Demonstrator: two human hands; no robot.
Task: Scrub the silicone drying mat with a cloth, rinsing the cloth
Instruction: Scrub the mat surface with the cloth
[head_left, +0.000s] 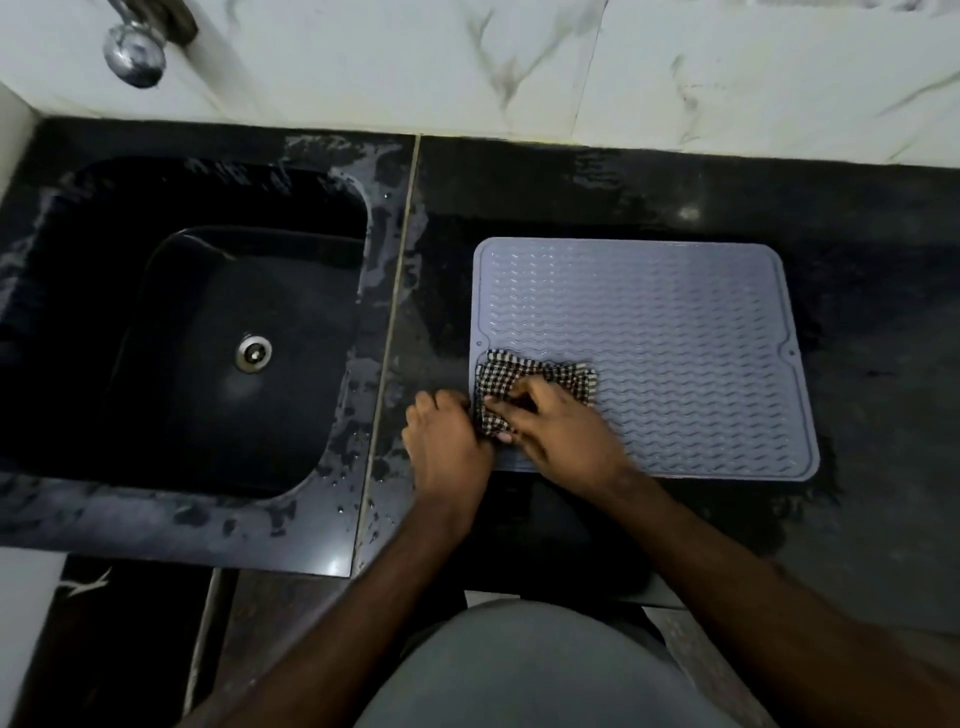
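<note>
Fingers of my right hand were curled over the checked cloth, pressing it onto the near-left corner of the grey silicone mat. My left hand pinched the cloth's left end at the mat's edge. I judged the cloth limp and wet, best bunched in the palm; the mat looked floppy, ridged, likely to slide on the wet counter beside the sink.

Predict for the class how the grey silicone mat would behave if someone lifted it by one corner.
The mat would probably droop: it looks thin and lies flat on the counter. It likely weighs little for its area. Its wavy ridges should aid grip, though wet patches near the sink suggest it may feel slick.
</note>
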